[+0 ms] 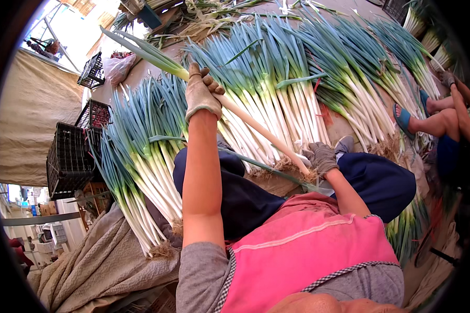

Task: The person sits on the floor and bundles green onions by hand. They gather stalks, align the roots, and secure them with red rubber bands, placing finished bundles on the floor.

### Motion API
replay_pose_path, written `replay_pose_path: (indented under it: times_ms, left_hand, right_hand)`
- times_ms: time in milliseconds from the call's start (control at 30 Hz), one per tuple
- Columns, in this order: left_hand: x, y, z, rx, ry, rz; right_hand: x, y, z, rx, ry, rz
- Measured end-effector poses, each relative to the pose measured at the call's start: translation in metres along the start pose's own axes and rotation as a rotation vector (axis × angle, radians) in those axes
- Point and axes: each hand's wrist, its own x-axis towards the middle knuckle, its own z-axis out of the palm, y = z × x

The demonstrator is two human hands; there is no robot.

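Note:
My gloved left hand [203, 94] grips a single long leek [258, 127] near where its pale stalk turns green. The leek slants down to the right, its leaves at the upper left and its roots near my other hand. My gloved right hand [322, 157] is beside the root end, fingers curled; a whitish piece shows at its fingers, and I cannot tell exactly what it holds. Behind the leek lies a broad row of leeks [270, 90] with white stalks towards me. More leeks [152, 156] lie at the left, and another pile [356, 90] lies at the right.
Black plastic crates [68, 160] stand at the left, near a filled plastic bag [118, 67]. Loose leaves [203, 23] are strewn at the top. A person in blue slippers [403, 119] sits at the right, a gloved hand at other leeks. Rumpled cloth [102, 254] lies at lower left.

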Motion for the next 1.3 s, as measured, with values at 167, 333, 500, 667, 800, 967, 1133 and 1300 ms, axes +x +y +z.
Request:
replay_pose_path:
  times_ms: [167,333,500,667,800,967,1133,1300]
  left_hand:
    - [-0.004,-0.01,0.006,-0.048,-0.047,0.023]
    - [-0.028,-0.037,0.006,0.032,-0.126,0.001]
    - [-0.034,-0.043,0.007,-0.013,-0.234,-0.097]
    - [-0.038,-0.032,0.008,-0.097,-0.281,-0.085]
    - [-0.032,-0.027,0.002,-0.15,-0.306,-0.045]
    - [-0.02,-0.024,-0.001,-0.11,-0.126,0.053]
    - [-0.014,-0.024,0.001,-0.069,0.061,0.134]
    - [-0.021,-0.052,0.005,-0.175,-0.049,-0.092]
  right_hand:
    - [0.007,-0.07,-0.054,1.276,-0.55,-0.043]
    - [-0.001,-0.125,-0.067,1.002,-0.405,-0.041]
    - [-0.007,-0.119,-0.065,1.321,-0.529,0.07]
    - [-0.002,-0.103,-0.042,1.499,-0.309,0.3]
    - [-0.009,-0.095,-0.042,1.789,-0.198,0.284]
    - [-0.011,-0.039,-0.044,1.239,-0.41,0.142]
    - [0.007,0.023,-0.013,0.211,0.044,-0.075]
    - [0.0,-0.104,-0.081,0.182,0.368,-0.385]
